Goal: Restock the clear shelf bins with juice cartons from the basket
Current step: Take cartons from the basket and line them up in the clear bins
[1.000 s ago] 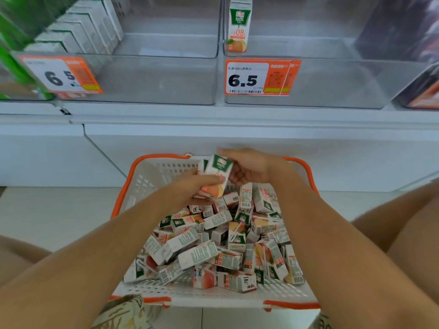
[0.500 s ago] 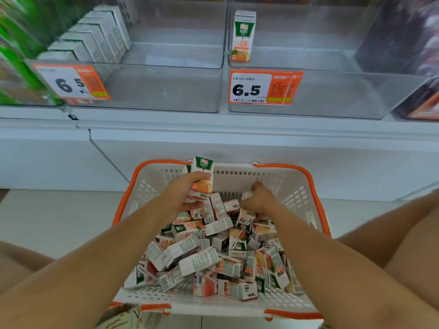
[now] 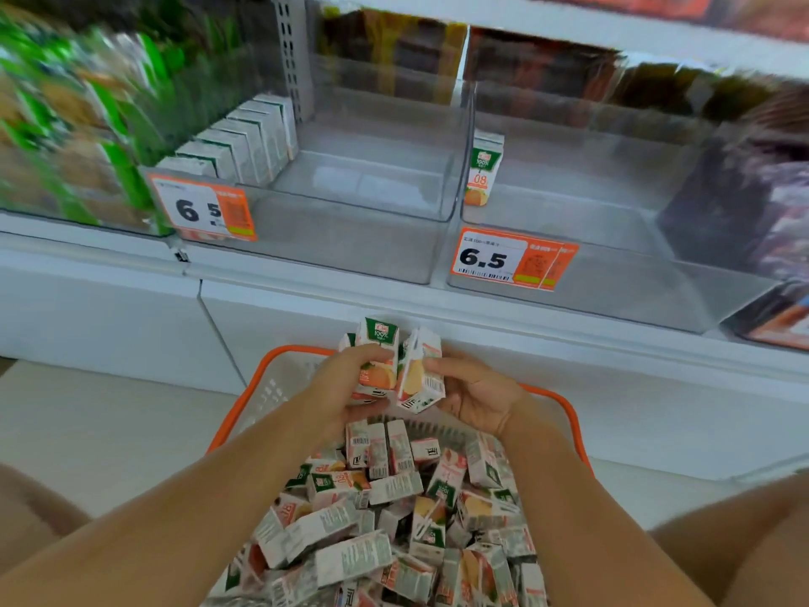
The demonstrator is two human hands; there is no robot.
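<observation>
An orange-rimmed white basket (image 3: 267, 378) in front of me holds several small juice cartons (image 3: 394, 510) in a loose heap. My left hand (image 3: 339, 387) grips upright juice cartons (image 3: 378, 357) above the basket's far end. My right hand (image 3: 475, 392) holds another carton (image 3: 421, 372), tilted, right beside them. Two clear shelf bins sit above: the left bin (image 3: 372, 238) has a row of cartons (image 3: 243, 144) along its left wall, and the right bin (image 3: 613, 273) has one upright carton (image 3: 483, 170) at its back left.
Orange price tags reading 6.5 hang on the left bin (image 3: 203, 210) and the right bin (image 3: 508, 260). Green packages (image 3: 65, 124) fill the bin at far left, dark packages (image 3: 753, 203) the far right. A white shelf base (image 3: 394, 313) runs below the bins. My knees flank the basket.
My right hand has come up out of the heap with a carton and brought it beside the cartons in my left hand. The view has tilted up toward the shelf.
</observation>
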